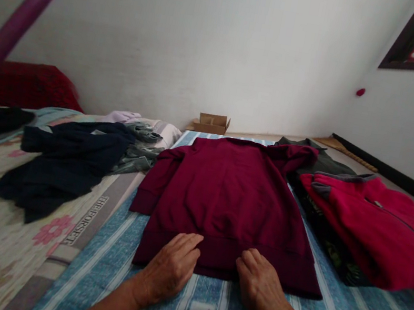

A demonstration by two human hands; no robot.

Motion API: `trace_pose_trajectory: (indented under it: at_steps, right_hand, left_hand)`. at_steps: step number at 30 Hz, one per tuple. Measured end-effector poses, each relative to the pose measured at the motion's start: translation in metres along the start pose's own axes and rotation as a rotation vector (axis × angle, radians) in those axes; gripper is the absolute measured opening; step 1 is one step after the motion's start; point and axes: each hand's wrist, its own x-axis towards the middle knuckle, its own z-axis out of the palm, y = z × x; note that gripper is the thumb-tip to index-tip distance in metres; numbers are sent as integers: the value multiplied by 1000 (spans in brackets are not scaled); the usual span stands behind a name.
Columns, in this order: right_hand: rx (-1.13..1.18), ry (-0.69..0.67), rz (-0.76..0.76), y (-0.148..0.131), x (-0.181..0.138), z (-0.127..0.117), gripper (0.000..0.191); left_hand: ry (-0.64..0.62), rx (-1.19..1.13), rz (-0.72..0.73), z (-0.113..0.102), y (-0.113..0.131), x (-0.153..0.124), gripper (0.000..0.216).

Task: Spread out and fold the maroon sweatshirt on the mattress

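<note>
A maroon long-sleeved sweatshirt [225, 190] lies spread out, its wide hem band toward me and one sleeve folded along its left side. My left hand [174, 264] is on the hem left of centre, its fingers bent and held together against the cloth. On the same band, right of centre, my right hand [260, 282] has its fingers curled closed at the fabric. Both thumbs are mostly hidden. Beneath the garment is a blue striped bed cover [100, 259], with printed letters between my wrists.
Crumpled navy clothing [65, 162] lies on a floral sheet [19, 239] at left, beside grey garments [139, 151]. A folded red zip jacket [387, 224] rests on dark clothes at right. Behind stands a cardboard box [212, 124] by the wall. A purple pole [23, 15] crosses the upper left.
</note>
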Motion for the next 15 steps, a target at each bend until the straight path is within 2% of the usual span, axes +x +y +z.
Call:
trace_pose_trajectory:
  at_steps: [6, 9, 12, 15]
  right_hand:
    - [53, 57, -78, -1, -12, -4, 20]
    - [70, 58, -81, -1, -13, 0, 19]
    - [137, 34, -77, 2, -8, -3, 10]
    - [180, 52, -16, 12, 6, -13, 3]
  left_hand:
    - [-13, -29, 104, -4, 3, -9, 33]
    - [-31, -17, 91, -10, 2, -11, 26]
    - [-41, -68, -3, -15, -7, -1, 12]
    - [-11, -53, -194, -12, -22, 17, 26]
